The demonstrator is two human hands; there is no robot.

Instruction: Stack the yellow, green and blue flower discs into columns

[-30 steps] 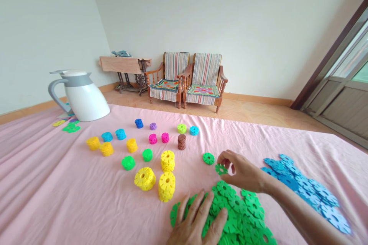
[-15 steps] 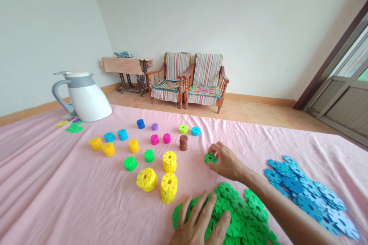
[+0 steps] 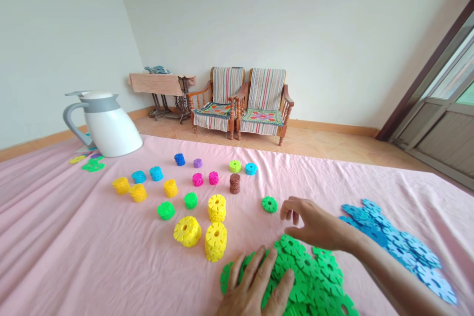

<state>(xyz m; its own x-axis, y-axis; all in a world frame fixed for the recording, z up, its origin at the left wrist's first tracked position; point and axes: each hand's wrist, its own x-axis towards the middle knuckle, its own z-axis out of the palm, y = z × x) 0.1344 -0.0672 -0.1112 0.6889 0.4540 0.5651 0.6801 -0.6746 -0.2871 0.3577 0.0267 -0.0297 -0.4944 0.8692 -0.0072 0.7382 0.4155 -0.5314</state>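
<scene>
My left hand (image 3: 255, 289) lies flat with fingers spread on the near edge of a heap of green snowflake discs (image 3: 314, 276). Above the heap's far side hovers my right hand (image 3: 314, 227), fingers loosely curled and apart, with nothing in it. A small stack of green discs (image 3: 269, 204) sits on the pink cloth just left of its fingertips, not touched.
Short stacks of discs stand across the pink cloth (image 3: 74, 256): three large yellow stacks (image 3: 216, 240), green, pink, blue, brown (image 3: 234, 183) and purple ones. A heap of blue discs (image 3: 400, 247) lies right. A white jug (image 3: 105, 123) stands far left. Two chairs (image 3: 240, 103) stand by the wall.
My right hand carried a green disc forward, set it on the lone green disc, then let go and drew back toward the heap. My left hand stayed on the pile.
</scene>
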